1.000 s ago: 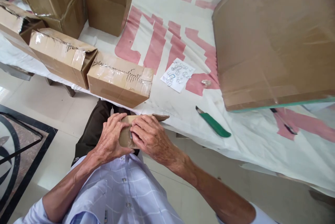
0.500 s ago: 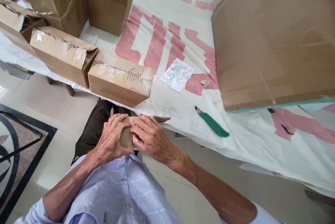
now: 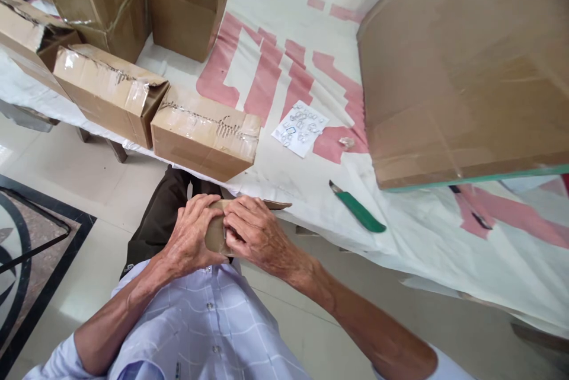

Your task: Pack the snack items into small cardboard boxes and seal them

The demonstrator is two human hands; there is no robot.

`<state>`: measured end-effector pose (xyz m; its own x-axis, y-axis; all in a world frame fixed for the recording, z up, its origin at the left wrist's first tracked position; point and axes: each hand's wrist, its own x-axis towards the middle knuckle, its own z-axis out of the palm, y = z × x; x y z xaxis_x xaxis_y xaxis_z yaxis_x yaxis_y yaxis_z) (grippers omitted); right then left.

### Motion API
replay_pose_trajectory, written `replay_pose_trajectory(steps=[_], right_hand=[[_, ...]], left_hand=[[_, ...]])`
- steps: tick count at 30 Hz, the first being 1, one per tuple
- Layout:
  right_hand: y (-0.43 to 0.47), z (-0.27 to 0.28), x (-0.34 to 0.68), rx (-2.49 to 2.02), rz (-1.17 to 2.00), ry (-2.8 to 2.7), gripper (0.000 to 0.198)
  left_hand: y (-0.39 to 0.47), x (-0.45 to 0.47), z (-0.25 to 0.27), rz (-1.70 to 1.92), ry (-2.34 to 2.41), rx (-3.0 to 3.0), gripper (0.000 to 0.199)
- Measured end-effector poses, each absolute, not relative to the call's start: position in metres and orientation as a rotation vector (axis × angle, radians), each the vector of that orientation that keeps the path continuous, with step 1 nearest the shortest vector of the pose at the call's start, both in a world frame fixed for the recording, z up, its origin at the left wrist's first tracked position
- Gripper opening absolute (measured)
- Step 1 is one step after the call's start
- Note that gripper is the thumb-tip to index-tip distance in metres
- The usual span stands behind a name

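Note:
A brown cardboard piece [image 3: 215, 236] is held low in front of my shirt, close to the table edge. My left hand [image 3: 194, 229] wraps round its left side, thumb below and fingers over the top. My right hand [image 3: 254, 227] presses on the right part with curled fingers. By those fingertips shows a small thin metal piece [image 3: 224, 232], mostly covered by the hand. A brown pointed flap of card [image 3: 278, 205] sticks out past my right knuckles. To the right on the table lies a green-handled knife [image 3: 360, 211].
Several taped cardboard boxes [image 3: 204, 131] line the table's left edge, with an open box [image 3: 184, 18] behind. A white paper [image 3: 300, 129] bearing small wire loops lies mid-table on the white cloth [image 3: 306, 190]. A large carton [image 3: 466, 72] stands right, near a dark slim tool [image 3: 471, 208].
The hands and cardboard look almost the same. The view has shifted slightly, so the table things appear a little displaced.

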<state>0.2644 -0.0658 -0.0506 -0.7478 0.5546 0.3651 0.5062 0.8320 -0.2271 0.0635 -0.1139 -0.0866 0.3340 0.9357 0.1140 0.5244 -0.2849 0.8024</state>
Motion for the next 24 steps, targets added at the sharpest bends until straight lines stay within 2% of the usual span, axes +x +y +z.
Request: replay_pose_trajectory(steps=[5,10,24], right_hand=[[-0.0693,-0.0486,0.2661,-0.748,0.239,-2.584,0.018],[-0.0692,-0.0477,0.2675,-0.784,0.200,-2.600,0.013],[-0.0636,-0.0435,0.2627,-0.844,0.104,-2.726,0.018]], left_hand=[[-0.1125,0.0620,-0.0853,0.814,1.312,1.930,0.074],[-0.1101,0.0631,-0.0834,0.756,1.315,1.925,0.081],[-0.1087,0.0626,-0.0811,0.729,1.307,1.927,0.087]])
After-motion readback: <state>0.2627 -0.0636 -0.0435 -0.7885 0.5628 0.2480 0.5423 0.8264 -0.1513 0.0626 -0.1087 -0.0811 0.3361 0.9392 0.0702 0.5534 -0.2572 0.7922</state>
